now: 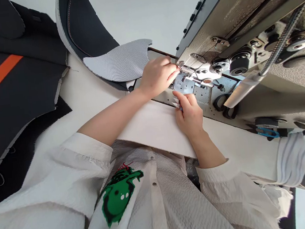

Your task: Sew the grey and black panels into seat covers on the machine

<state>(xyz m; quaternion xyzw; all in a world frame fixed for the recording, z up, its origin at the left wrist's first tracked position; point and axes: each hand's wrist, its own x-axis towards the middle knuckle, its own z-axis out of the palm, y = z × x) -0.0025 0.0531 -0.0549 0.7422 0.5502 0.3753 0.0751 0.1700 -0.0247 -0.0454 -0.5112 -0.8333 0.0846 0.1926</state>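
Snips [177, 104] at 7 o'clock from needle plate [184, 86], gripped in curled right hand [190, 113], presumably palmed for readiness; left hand [157, 76], plate's 10 o'clock, fingertips pinched beneath sewing machine [243, 16], item indiscernible.

needle plate [184, 86]: glossy metal | machine housing [229, 19]: rough | tabletop [153, 123]: smooth

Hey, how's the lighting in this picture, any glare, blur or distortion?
Head view: washed-out glare at the lower right edge; bright light on the needle plate; wide-angle stretch, with the sewing machine looming large. Same head view: left hand and right hand look fairly sharp.
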